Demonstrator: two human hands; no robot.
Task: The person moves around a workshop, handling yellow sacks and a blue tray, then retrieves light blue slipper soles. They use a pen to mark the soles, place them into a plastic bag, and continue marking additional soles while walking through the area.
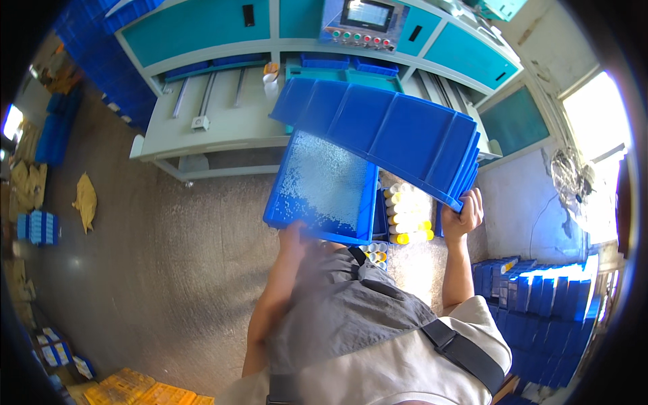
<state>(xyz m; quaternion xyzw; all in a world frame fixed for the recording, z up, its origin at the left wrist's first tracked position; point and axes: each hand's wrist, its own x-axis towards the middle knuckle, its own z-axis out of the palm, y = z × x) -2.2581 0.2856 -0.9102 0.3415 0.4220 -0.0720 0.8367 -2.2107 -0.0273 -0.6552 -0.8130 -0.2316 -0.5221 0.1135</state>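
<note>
A shallow blue tray (372,202) lies before me, strewn with small white beads (320,175). At its near edge my left hand (292,237) is closed on the rim; some of its fingers are hidden and the area is slightly blurred. My right hand (470,210) grips the near right corner of several nested blue bins (388,128). These bins are tilted and reach across the far part of the tray, partly covering it.
Ahead stands a white and teal machine (209,121) with a control panel (361,27). White and yellow cylinders (408,219) sit right of the tray. Stacked blue bins (547,310) rise at right. Yellow crates (128,388) are at lower left; a tan cloth-like piece (85,202) lies on the floor.
</note>
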